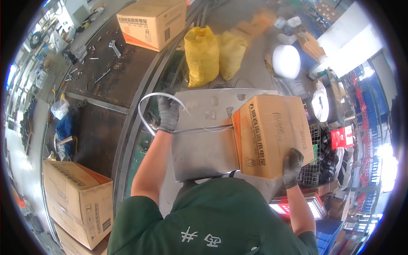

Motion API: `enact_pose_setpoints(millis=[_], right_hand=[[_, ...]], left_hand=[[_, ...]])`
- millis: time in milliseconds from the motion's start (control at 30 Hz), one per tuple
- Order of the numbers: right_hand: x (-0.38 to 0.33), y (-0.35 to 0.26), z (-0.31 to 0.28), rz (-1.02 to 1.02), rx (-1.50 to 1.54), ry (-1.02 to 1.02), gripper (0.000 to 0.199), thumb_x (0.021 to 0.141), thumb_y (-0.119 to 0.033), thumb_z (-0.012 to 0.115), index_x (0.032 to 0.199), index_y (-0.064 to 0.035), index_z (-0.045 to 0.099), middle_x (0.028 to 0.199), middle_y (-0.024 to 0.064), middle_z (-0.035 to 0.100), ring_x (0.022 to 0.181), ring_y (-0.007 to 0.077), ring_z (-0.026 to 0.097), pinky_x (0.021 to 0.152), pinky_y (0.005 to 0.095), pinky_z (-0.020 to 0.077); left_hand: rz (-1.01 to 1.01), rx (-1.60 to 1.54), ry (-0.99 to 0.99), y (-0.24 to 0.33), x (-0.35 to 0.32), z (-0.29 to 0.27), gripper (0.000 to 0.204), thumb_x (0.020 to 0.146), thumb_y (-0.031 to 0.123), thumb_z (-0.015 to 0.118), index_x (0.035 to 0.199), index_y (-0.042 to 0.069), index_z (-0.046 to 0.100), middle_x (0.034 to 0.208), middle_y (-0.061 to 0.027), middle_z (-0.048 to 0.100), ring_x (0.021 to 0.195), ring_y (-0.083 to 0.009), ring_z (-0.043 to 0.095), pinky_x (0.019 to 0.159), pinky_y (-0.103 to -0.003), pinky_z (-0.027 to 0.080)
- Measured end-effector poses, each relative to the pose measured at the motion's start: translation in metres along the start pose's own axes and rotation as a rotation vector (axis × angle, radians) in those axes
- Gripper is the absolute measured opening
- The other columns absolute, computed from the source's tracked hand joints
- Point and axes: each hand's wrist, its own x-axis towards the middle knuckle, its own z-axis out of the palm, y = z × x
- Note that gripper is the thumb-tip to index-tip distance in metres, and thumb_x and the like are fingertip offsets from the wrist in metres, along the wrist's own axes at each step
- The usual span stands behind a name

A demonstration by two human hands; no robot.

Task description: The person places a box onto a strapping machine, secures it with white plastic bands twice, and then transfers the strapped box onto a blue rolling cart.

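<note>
A loop of white packing strap (140, 111) curves beside and over my left hand (168, 115), which wears a grey glove and is closed on the strap; the exact grip is blurred. The strap's thin end trails toward the metal worktable (204, 155). On the right part of that table sits a closed cardboard box (276, 131) with dark print and an orange patch. My right hand (292, 168), also in a grey glove, lies flat against the box's near right edge, its fingers stretched along the cardboard.
Another carton (155, 25) stands on the dark bench at the far left, near a wrench (114, 49). More cartons (78, 204) are stacked at the near left. Beyond the table are yellow sacks (202, 57) and a white bundle (286, 62). A wire basket (310, 174) sits right of the box.
</note>
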Motion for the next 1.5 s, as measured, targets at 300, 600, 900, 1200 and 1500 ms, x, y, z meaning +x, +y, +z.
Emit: enact_pose_setpoints(millis=[300,600,900,1200,1500], right_hand=[[-0.003,0.002,-0.003,0.065,0.011,0.04,0.025,0.083,-0.007,0.062,0.107,-0.0002,0.06,0.112,0.018,0.06,0.104,0.0368,0.055,0.095,0.0451,0.0448],[-0.002,0.0,-0.004,0.062,-0.016,0.041,0.021,0.083,-0.007,0.061,0.103,0.0011,0.062,0.111,0.0179,0.061,0.104,0.0359,0.056,0.095,0.0437,0.045],[-0.001,0.002,-0.001,0.018,-0.023,0.028,0.018,0.088,-0.011,0.06,0.102,-0.0005,0.061,0.111,0.017,0.06,0.104,0.035,0.055,0.094,0.0439,0.0446],[-0.013,0.01,-0.007,0.059,-0.077,0.022,0.016,0.088,-0.008,0.058,0.102,-0.0004,0.061,0.114,0.016,0.059,0.106,0.0338,0.054,0.099,0.0426,0.0425],[-0.012,0.008,-0.001,0.067,-0.076,0.039,0.016,0.089,-0.011,0.059,0.1,-0.0008,0.061,0.112,0.0167,0.059,0.105,0.0341,0.055,0.097,0.0433,0.0441]], left_hand=[[-0.533,-0.873,-0.506,0.067,-0.002,0.07,0.042,0.083,0.018,0.075,0.121,0.009,0.06,0.089,0.0005,0.054,0.092,-0.019,0.055,0.094,-0.038,0.049],[-0.738,-0.461,0.793,-0.019,0.032,-0.095,0.024,0.091,0.031,0.045,0.077,0.014,0.055,0.059,-0.0013,0.045,0.046,-0.0143,0.043,0.041,-0.028,0.034],[-0.45,-0.939,0.209,-0.024,0.006,-0.192,0.031,0.079,0.01,0.049,0.103,-0.002,0.065,0.099,-0.0173,0.068,0.093,-0.0338,0.065,0.089,-0.05,0.052],[-0.969,-0.235,0.296,-0.074,-0.011,-0.145,0.011,0.073,0.009,0.068,0.07,0.011,0.058,0.063,-0.0043,0.059,0.049,-0.0184,0.057,0.041,-0.029,0.043],[-0.872,0.945,-0.171,-0.144,-0.047,-0.015,0.051,0.077,0.035,0.077,0.108,-0.004,0.065,0.091,-0.021,0.07,0.088,-0.0338,0.07,0.081,-0.04,0.054]])
